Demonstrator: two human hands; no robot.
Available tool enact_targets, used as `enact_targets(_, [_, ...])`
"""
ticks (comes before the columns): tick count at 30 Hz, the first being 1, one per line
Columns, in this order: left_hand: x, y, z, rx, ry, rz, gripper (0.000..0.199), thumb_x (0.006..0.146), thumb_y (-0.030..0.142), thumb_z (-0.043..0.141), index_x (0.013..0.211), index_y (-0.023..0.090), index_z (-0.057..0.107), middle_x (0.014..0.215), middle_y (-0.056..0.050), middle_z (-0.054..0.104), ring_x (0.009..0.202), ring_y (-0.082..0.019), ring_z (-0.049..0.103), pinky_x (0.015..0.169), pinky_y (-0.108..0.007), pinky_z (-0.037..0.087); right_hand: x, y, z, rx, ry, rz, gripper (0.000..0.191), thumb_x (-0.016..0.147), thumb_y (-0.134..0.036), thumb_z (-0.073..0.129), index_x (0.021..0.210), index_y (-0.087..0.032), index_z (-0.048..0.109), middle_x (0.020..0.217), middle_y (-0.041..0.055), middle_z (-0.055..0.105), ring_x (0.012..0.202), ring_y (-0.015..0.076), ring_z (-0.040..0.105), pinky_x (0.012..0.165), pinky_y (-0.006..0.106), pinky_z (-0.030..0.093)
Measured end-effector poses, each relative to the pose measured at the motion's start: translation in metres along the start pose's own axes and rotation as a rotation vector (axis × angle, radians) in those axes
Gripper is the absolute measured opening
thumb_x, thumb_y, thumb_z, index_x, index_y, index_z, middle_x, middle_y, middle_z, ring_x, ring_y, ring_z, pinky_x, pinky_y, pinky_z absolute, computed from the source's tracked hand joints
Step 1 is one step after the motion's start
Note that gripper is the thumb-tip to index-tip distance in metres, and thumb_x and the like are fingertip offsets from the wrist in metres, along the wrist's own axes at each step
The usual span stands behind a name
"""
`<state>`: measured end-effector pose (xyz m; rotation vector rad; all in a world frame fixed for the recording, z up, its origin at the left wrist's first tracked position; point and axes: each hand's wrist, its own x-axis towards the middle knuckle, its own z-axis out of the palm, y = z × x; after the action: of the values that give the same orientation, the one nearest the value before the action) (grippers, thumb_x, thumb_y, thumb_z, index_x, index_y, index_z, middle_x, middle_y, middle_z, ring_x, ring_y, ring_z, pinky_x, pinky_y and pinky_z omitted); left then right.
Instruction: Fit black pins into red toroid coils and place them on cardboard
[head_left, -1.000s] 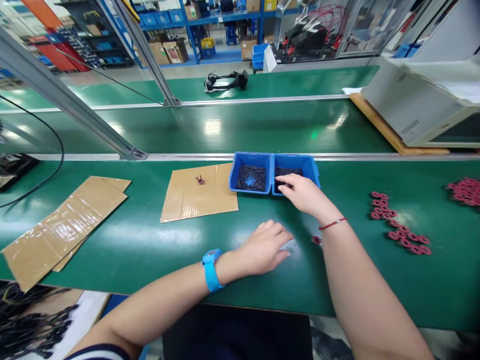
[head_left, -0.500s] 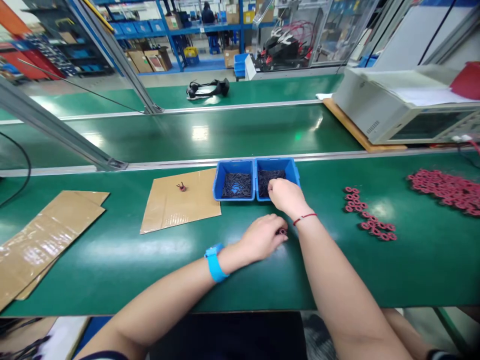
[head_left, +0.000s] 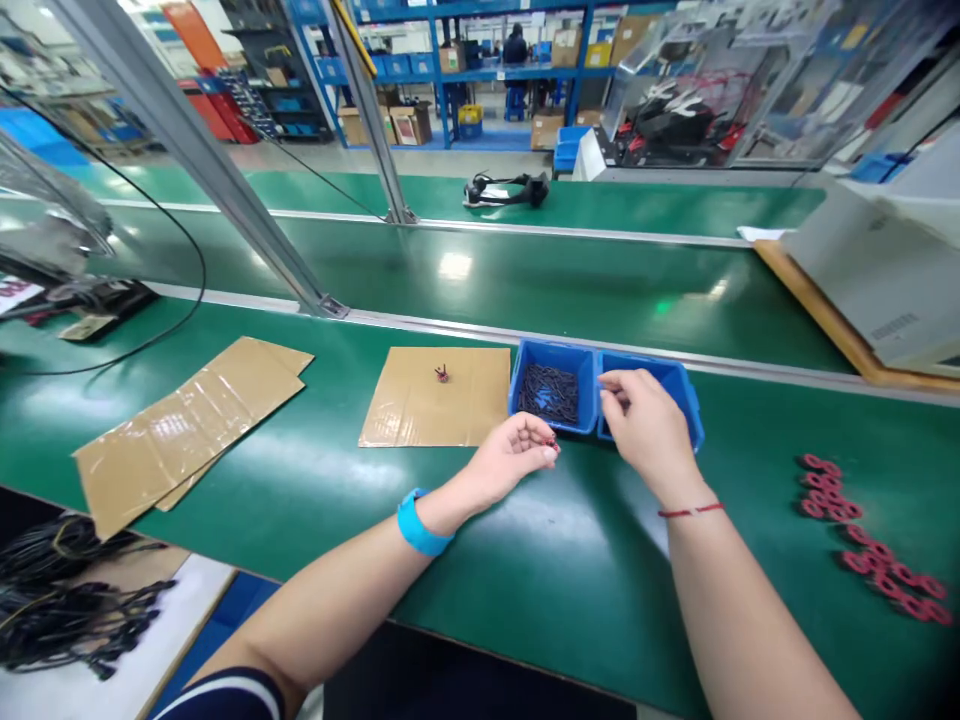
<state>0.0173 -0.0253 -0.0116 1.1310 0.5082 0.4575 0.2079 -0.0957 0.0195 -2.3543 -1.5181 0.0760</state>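
Observation:
My left hand [head_left: 499, 468], with a blue band at the wrist, pinches a small red ring-shaped part [head_left: 553, 445] just above the green table. My right hand [head_left: 651, 430] is over the right blue bin [head_left: 691, 405], thumb and fingertips drawn together; whatever they hold is too small to make out. Beside it, the left blue bin [head_left: 517, 392] contains many short black pin-like pieces [head_left: 551, 395]. A small red part with dark prongs sticking up [head_left: 442, 375] rests on a cardboard sheet [head_left: 420, 415] left of the bins.
Loose red rings [head_left: 825, 490] lie on the table at the right. More cardboard sheets [head_left: 195, 425] lie at the left, near a metal post [head_left: 322, 300]. A pale boxy instrument [head_left: 885, 280] stands on a wooden board at the far right. Black cables [head_left: 75, 590] sit lower left.
The view has swung right to left, so the table's things appear farther right. My right hand has lifted from among the black pieces. My left hand has turned, showing the red ring-shaped part more.

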Motion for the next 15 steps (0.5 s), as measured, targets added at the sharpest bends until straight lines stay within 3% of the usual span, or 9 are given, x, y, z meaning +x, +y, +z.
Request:
enact_targets(4, [0.008,0.005,-0.014,-0.037,0.057,0.046,0.036,0.069,0.034,0.085,0.088,0.016,0.062,0.083,-0.001,0.066,0.072,-0.01,0.061,0.076,-0.03,0.05,0.021,-0.035,0.011,-0.054,-0.197,-0.176,0.025,0.099,-0.017,0.05,0.114,-0.018,0.07,0.119,0.0128,0.071,0.116,0.0242,0.065,0.103,0.035,0.047])
enact_targets(8, [0.012,0.013,-0.023,-0.048,0.121,0.07,0.035,0.07,0.035,0.084,0.091,0.016,0.065,0.086,-0.002,0.068,0.072,-0.01,0.062,0.073,-0.028,0.048,0.045,-0.049,0.033,-0.144,-0.38,-0.204,0.02,0.096,-0.027,0.063,0.112,-0.015,0.068,0.116,0.0105,0.07,0.106,0.0224,0.068,0.094,0.042,0.054])
enact_targets(11, [0.012,0.012,-0.025,-0.047,0.165,0.065,0.033,0.069,0.036,0.082,0.091,0.016,0.066,0.086,-0.002,0.068,0.071,-0.011,0.062,0.069,-0.027,0.045,0.054,-0.048,0.041,-0.195,-0.422,-0.201,0.03,0.098,-0.037,0.063,0.119,-0.016,0.066,0.118,0.0086,0.069,0.102,0.0206,0.068,0.089,0.042,0.058])
enact_targets(15, [0.016,0.003,-0.025,-0.069,0.163,0.037,0.033,0.065,0.034,0.082,0.088,0.017,0.065,0.082,-0.002,0.067,0.071,-0.012,0.062,0.066,-0.027,0.043,0.059,-0.04,0.04,-0.195,-0.399,-0.236,0.021,0.099,-0.034,0.062,0.105,-0.015,0.068,0.104,0.0057,0.071,0.092,0.0179,0.068,0.085,0.039,0.056])
